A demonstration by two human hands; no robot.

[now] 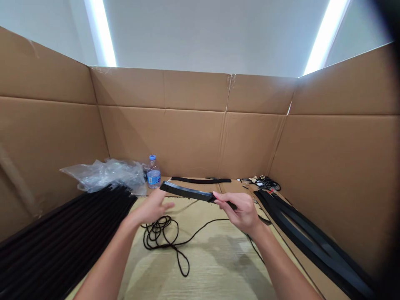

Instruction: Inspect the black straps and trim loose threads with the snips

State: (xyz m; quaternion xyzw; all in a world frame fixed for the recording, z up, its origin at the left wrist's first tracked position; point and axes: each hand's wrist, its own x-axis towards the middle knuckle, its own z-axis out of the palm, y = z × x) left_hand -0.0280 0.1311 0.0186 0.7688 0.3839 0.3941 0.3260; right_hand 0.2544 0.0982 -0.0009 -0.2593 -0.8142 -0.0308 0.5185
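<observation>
You have bright light from 2 glaring overhead strips (100, 33); soft shadows cross your surface (193, 287); an out-of-focus dark shape (394, 25) blurs the right edge.

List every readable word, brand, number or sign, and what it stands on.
Nothing is legible.
Bottle label: pale marks on blue, too small to read.
Bottle cap: a mark, too small to read.
Black strip in the right hand: no lettering visible.
</observation>
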